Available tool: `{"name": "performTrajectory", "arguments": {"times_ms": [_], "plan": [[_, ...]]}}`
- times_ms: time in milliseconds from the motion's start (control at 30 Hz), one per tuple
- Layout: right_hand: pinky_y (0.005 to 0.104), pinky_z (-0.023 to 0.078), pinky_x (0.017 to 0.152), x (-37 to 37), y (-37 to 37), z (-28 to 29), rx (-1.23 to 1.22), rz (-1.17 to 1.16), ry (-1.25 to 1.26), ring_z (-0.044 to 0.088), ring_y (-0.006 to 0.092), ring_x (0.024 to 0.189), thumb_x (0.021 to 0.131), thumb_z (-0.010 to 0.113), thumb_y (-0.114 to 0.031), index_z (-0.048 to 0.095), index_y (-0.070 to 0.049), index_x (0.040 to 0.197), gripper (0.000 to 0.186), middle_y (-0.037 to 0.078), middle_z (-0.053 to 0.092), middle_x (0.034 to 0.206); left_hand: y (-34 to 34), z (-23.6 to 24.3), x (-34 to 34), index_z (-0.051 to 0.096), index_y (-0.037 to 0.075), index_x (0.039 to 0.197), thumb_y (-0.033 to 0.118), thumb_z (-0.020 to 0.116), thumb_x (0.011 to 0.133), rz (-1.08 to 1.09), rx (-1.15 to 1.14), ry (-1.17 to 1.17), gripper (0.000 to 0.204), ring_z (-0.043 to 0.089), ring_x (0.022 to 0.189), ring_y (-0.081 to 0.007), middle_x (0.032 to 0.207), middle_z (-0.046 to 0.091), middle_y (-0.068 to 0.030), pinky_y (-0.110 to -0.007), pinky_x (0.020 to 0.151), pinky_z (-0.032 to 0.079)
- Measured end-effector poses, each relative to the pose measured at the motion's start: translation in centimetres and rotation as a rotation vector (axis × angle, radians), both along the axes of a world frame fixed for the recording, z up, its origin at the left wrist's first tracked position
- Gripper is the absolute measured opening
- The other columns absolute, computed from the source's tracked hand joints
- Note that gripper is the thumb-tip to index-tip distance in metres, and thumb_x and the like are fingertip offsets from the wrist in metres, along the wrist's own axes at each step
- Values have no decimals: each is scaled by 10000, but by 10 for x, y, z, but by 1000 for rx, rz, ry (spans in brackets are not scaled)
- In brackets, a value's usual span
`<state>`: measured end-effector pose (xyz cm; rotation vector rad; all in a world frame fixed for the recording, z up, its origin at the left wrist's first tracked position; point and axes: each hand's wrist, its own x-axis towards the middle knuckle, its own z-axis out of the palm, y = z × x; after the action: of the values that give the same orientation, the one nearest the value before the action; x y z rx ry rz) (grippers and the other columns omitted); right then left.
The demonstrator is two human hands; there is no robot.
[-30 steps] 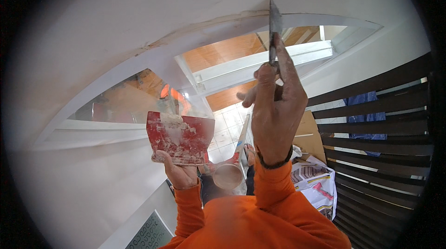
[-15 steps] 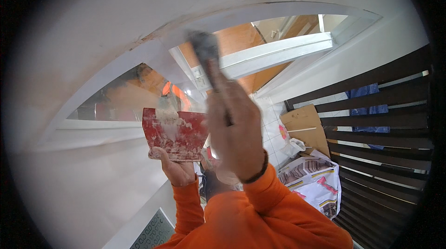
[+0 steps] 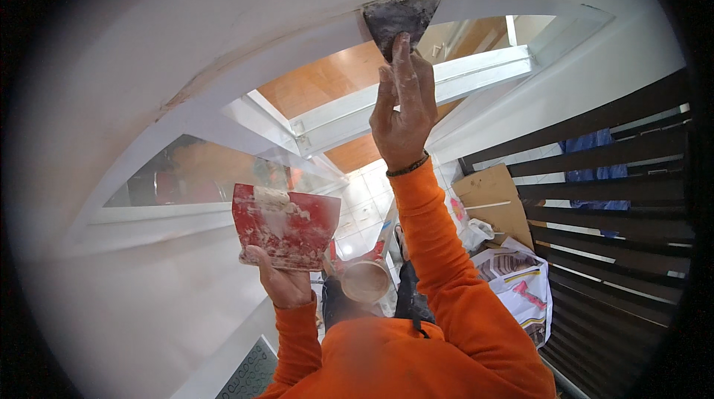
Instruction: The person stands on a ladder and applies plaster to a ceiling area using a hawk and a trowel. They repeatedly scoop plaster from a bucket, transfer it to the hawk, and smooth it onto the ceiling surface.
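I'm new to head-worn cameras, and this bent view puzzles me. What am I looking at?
There is no machine here, just a person with bare hands. A wide fisheye camera on their head looks down, so straight edges bend and the orange sleeves come in from below. The left hand holds a red plate with pale paste on it. The right hand holds a dark scraper, its blade up where the wall meets a white frame. Lower down are what looks like a bucket, some cardboard and, at the right, dark slats.
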<state>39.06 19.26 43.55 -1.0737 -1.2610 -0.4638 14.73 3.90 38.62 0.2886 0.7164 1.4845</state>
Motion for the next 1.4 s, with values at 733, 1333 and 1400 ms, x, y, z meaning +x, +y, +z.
{"name": "performTrajectory", "arguments": {"times_ms": [733,1333,1400], "plan": [[215,390,343,-21,-222,43,-927,1143,1175,555,136,415,983,429,-132,342,5,1392,440,211,643,853,-1,38,12,308,39,1422,220,504,975,-102,282,46,520,448,1258,-311,1381,427,-155,-486,1055,373],[194,294,315,18,-234,69,-1203,1317,1264,371,34,389,979,434,-104,400,-37,1413,441,88,561,759,-7,60,-21,643,22,1151,-115,572,702,-521,886,1391,474,551,1174,-405,1241,586,-225,-412,968,460],[192,285,310,19,-239,56,-1174,1306,1198,379,36,395,977,420,-99,404,-28,1407,436,91,560,711,-10,57,-19,629,30,1184,-117,572,711,-515,857,1344,498,543,1187,-399,1256,578,-221,-408,978,455]]}}
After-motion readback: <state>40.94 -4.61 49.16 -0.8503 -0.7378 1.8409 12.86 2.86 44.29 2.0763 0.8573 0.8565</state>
